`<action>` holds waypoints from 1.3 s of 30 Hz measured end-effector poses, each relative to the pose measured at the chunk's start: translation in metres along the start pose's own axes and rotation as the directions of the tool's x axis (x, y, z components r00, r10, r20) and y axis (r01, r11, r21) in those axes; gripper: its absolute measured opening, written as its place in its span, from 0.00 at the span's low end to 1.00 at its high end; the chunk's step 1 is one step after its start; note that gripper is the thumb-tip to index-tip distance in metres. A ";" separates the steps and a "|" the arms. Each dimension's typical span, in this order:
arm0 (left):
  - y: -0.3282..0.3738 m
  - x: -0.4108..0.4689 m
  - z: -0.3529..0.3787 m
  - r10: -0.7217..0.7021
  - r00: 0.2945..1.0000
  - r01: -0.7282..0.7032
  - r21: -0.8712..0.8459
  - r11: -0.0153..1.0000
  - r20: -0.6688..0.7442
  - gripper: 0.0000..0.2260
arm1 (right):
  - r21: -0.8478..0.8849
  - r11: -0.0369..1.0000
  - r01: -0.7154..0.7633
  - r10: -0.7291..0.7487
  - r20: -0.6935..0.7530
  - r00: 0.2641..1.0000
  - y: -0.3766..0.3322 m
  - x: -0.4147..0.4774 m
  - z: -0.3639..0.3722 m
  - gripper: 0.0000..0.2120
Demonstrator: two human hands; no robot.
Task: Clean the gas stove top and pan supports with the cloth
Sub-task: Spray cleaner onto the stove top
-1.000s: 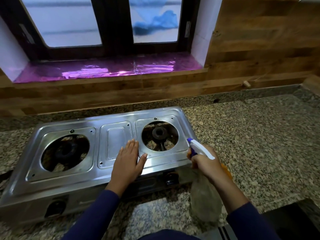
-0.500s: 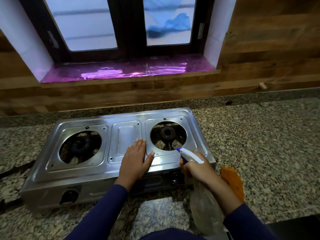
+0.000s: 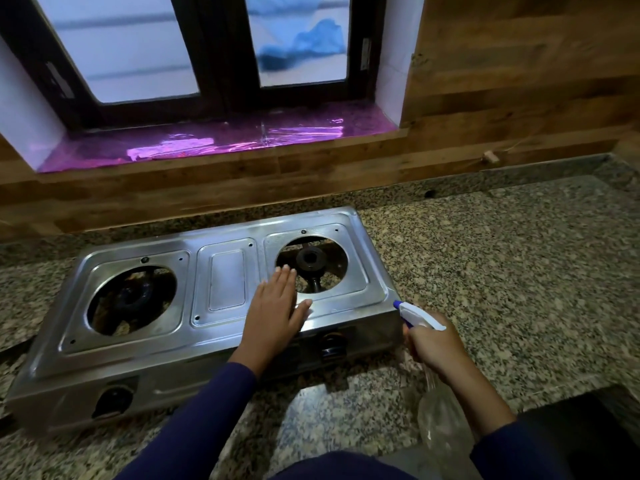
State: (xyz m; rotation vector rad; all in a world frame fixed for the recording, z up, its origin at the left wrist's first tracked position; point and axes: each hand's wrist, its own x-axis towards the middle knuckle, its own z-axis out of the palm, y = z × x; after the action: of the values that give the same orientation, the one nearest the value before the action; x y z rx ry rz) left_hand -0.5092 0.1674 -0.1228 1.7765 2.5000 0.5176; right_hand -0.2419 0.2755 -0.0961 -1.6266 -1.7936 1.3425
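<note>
A two-burner steel gas stove (image 3: 225,278) sits on the granite counter with no pan supports on it. Both burner openings show, the left (image 3: 131,299) and the right (image 3: 311,263). My left hand (image 3: 275,313) lies flat and open on the stove top beside the right opening. My right hand (image 3: 433,344) grips a clear spray bottle (image 3: 440,420) with a white and blue trigger head (image 3: 415,313), nozzle aimed at the stove's right front corner. No cloth is visible now.
The granite counter (image 3: 502,271) stretches to the right of the stove. A wooden wall panel and a window sill with shiny purple film (image 3: 214,140) stand behind. Two black knobs (image 3: 330,344) face the front. A dark recess (image 3: 595,427) sits at bottom right.
The view has shifted. My left hand slid right towards the right burner opening. My right hand with the bottle drew back off the stove's corner. The orange cloth seen earlier is out of sight.
</note>
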 end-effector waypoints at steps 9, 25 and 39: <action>0.079 0.048 0.024 0.233 0.967 -0.237 0.027 0.971 0.103 0.36 | 0.261 0.954 -0.145 0.176 -0.102 0.979 0.013 -0.003 -0.021 0.12; 0.078 0.052 0.046 0.248 0.960 -0.243 -0.056 0.969 0.129 0.36 | 0.038 0.926 0.375 -0.318 -0.456 0.831 -0.050 0.115 -0.072 0.10; 0.077 0.054 0.047 0.247 0.961 -0.243 -0.043 0.969 0.125 0.36 | -0.113 0.993 -0.023 -0.021 -0.372 0.928 0.053 0.090 -0.016 0.18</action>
State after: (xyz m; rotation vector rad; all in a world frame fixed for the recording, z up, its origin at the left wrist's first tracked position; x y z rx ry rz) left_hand -0.4476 0.2518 -0.1367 2.0513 2.1918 0.4264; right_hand -0.2229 0.3571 -0.1603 -1.7998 -1.6607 0.8650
